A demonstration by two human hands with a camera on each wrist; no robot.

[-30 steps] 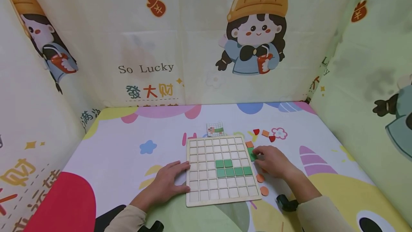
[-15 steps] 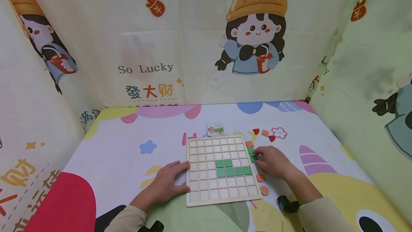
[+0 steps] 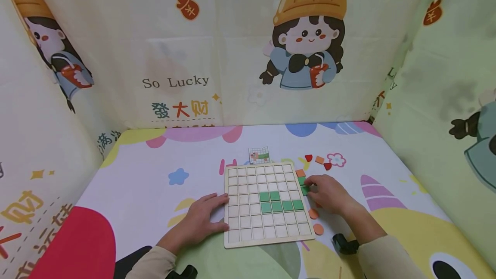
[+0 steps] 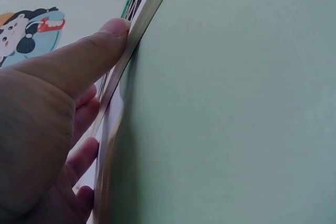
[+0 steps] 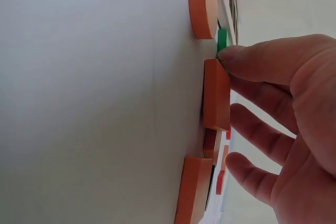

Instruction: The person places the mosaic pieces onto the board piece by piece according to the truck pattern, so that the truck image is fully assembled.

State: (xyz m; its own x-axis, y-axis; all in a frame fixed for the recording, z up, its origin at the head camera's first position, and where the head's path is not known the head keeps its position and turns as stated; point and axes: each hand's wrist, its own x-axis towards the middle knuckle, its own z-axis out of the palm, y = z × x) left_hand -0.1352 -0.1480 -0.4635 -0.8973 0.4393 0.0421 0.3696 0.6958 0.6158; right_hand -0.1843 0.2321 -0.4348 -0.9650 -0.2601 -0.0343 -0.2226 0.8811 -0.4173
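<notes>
A pale wooden grid board lies on the table, several green square tiles set in its cells. My left hand rests along the board's left edge, fingers extended; in the left wrist view the thumb touches the rim. Beyond the right edge my right hand pinches a green square tile between thumb and fingers. The thumb meets that tile in the right wrist view, and the fingers partly hide it. Another green tile lies just behind it.
A small picture card lies behind the board. Orange round pieces and an orange square line its right side. Red pieces and another orange square lie farther back. A printed cloth wall stands behind the table.
The green tiles by my right fingertips have shifted slightly, and a gap now shows between two of them. My left hand and the board have stayed put.
</notes>
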